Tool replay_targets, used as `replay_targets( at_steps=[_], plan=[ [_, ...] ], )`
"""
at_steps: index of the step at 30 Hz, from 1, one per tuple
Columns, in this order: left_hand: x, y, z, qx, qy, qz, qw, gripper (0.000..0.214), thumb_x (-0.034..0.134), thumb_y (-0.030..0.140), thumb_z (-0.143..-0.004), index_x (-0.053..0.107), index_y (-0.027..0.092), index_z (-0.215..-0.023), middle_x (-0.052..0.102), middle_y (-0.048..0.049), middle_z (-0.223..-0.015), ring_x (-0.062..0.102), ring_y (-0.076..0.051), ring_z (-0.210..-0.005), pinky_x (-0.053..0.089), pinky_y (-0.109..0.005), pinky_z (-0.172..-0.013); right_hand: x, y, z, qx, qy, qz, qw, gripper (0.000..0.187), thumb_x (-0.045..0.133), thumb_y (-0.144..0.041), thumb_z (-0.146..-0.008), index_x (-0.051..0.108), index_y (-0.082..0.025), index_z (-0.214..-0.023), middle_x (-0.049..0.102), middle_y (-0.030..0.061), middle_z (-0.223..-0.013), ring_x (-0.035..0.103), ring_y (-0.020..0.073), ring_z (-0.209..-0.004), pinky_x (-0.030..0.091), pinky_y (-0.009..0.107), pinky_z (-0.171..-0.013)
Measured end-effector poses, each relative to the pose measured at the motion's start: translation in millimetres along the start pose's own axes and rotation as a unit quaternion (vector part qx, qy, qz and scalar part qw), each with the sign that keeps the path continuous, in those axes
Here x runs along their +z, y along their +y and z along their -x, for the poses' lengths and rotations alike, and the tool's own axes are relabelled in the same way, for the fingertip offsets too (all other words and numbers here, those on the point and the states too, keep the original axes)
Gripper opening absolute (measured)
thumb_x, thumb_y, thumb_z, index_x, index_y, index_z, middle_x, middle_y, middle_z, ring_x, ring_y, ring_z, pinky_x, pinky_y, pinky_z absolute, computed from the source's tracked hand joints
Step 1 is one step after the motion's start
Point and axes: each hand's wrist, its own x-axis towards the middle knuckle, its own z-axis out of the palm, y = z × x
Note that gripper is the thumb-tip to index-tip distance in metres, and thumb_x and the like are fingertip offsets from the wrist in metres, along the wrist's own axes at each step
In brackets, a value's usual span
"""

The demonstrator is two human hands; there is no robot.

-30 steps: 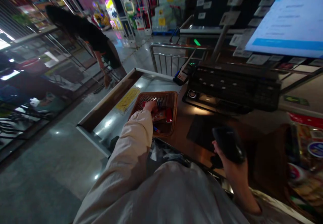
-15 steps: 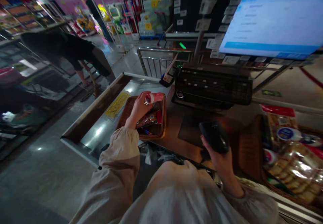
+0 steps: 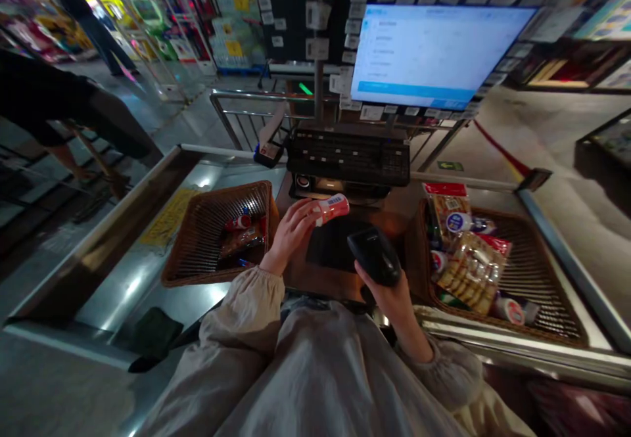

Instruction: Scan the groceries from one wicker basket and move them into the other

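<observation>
My left hand (image 3: 294, 232) grips a small pink bottle (image 3: 336, 207) by its end, with a barcode label facing up. It is over the counter, just right of the left wicker basket (image 3: 172, 267). Inside that basket lie a red-capped item (image 3: 240, 221) and a packaged snack (image 3: 245, 241). My right hand (image 3: 387, 292) is wrapped round a black handheld barcode scanner (image 3: 375, 253), whose head points toward the bottle. A dark mat (image 3: 331, 245) lies on the counter beneath them. The bottle and the scanner are apart.
At the right, another wicker basket (image 3: 557, 305) holds several packaged foods (image 3: 478, 269) and tubs. Ahead stand a keyboard (image 3: 350, 154), a small receipt printer (image 3: 269, 152) and a lit monitor (image 3: 438, 56). A person in dark clothes (image 3: 64, 108) bends over at the far left.
The bottle has left the left basket and moved right, toward the scanner, in my left hand. The view has swung right, bringing the whole right basket into sight.
</observation>
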Motion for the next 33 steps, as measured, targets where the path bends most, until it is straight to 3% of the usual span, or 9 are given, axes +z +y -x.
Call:
replay_targets(
  at_steps=[6, 12, 19, 27, 33],
  plan=[
    [3.4, 8.1, 3.4, 0.071, 0.032, -0.001, 0.997, 0.031, 0.055, 0.009, -0.088, 0.053, 0.024, -0.116, 0.055, -0.0102, -0.125, 0.047, -0.023, -0.126, 0.052, -0.043, -0.094, -12.7, -2.3, 1.7, 0.015, -0.036, 0.017, 0.999, 0.030, 0.076, -0.043, -0.064, 0.074, -0.015, -0.077, 0.073, 0.0036, -0.070, 0.068, 0.0229, -0.067, 0.054, 0.033, -0.066],
    [-12.0, -0.7, 10.3, 0.113, -0.075, -0.007, 0.991, 0.037, 0.058, 0.011, -0.089, 0.053, 0.029, -0.121, 0.057, -0.0073, -0.126, 0.048, -0.022, -0.127, 0.053, -0.044, -0.096, -19.6, -13.8, -0.3, 0.018, -0.054, 0.051, 0.997, 0.029, 0.074, -0.046, -0.066, 0.073, -0.017, -0.072, 0.066, 0.0009, -0.057, 0.062, 0.0197, -0.059, 0.050, 0.030, -0.059],
    [-34.7, -10.0, 17.3, 0.165, -0.097, -0.022, 0.981, 0.036, 0.055, 0.009, -0.089, 0.054, 0.027, -0.120, 0.059, -0.0071, -0.124, 0.049, -0.022, -0.126, 0.053, -0.043, -0.096, -17.5, -6.5, -5.6, 0.042, -0.097, 0.060, 0.993, 0.034, 0.073, -0.050, -0.067, 0.067, -0.016, -0.064, 0.061, -0.0002, -0.053, 0.055, 0.0158, -0.054, 0.044, 0.027, -0.054],
    [-44.7, -16.2, 29.7, 0.134, -0.116, -0.038, 0.983, 0.035, 0.057, 0.011, -0.089, 0.056, 0.028, -0.119, 0.061, -0.0058, -0.123, 0.048, -0.021, -0.127, 0.051, -0.042, -0.099, -11.4, -6.0, -6.1, 0.032, -0.124, 0.058, 0.990, 0.030, 0.073, -0.047, -0.067, 0.069, -0.018, -0.062, 0.061, -0.0009, -0.050, 0.054, 0.0155, -0.050, 0.043, 0.026, -0.050],
    [-47.6, -19.4, 34.0, 0.118, -0.127, -0.041, 0.984, 0.034, 0.055, 0.011, -0.090, 0.056, 0.029, -0.118, 0.060, -0.0064, -0.124, 0.048, -0.022, -0.127, 0.052, -0.045, -0.097, -6.7, -14.2, -4.0, 0.032, -0.117, 0.040, 0.992, 0.026, 0.074, -0.044, -0.063, 0.072, -0.019, -0.067, 0.066, 0.0003, -0.056, 0.060, 0.0192, -0.059, 0.049, 0.029, -0.058]
  ],
)
